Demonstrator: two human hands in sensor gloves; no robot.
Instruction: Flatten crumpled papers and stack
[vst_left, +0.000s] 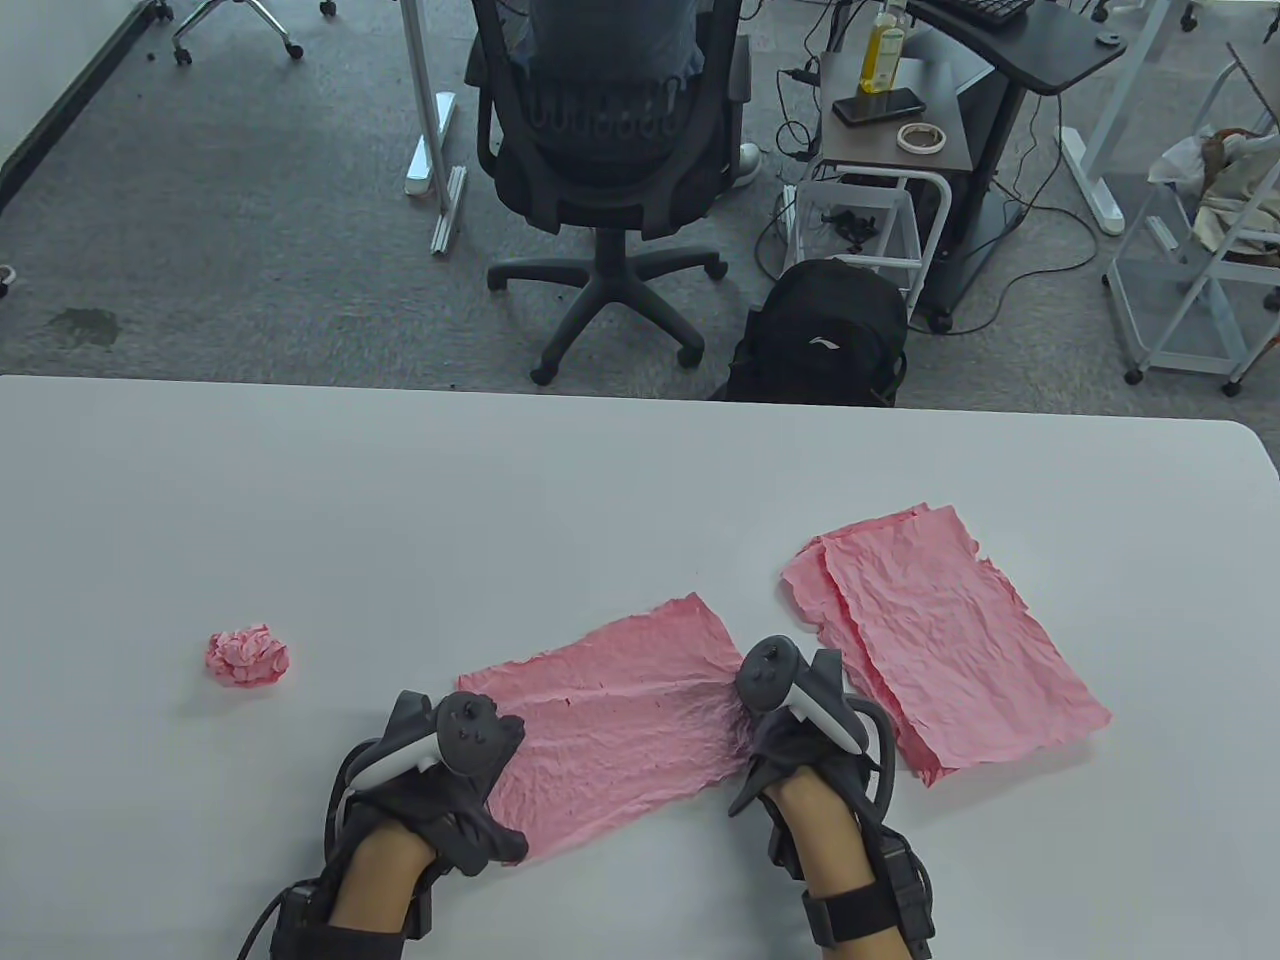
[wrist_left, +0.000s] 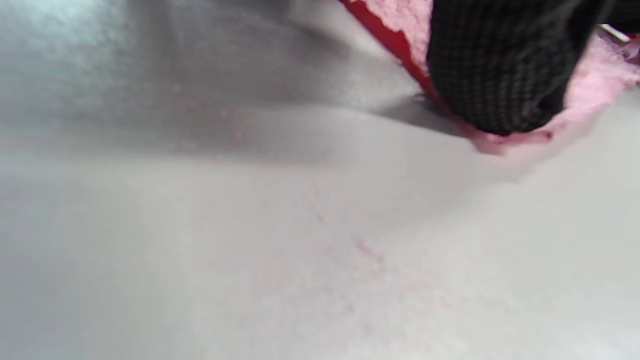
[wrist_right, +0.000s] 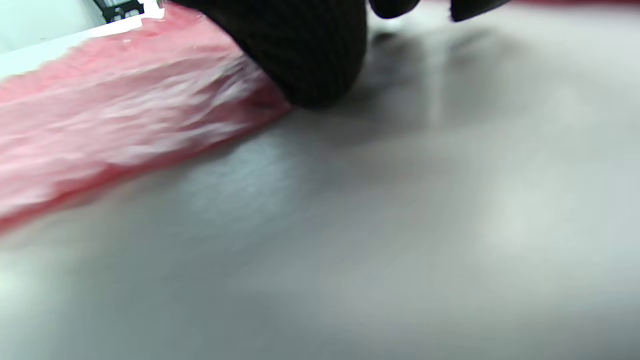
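office chair (vst_left: 610, 130) | black backpack (vst_left: 825, 335) | oil bottle (vst_left: 884, 50) | tape roll (vst_left: 922, 138)

Both gloved hands lie low and palm-down, trackers facing up: the left hand (vst_left: 455, 790) and the right hand (vst_left: 790, 735) set apart, forearms entering from the near edge

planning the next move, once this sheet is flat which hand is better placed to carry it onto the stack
Right, probably. The right hand rests on the sheet's edge nearest the stack, which lies on its side. The left hand is at the sheet's far end, nearer the crumpled ball.
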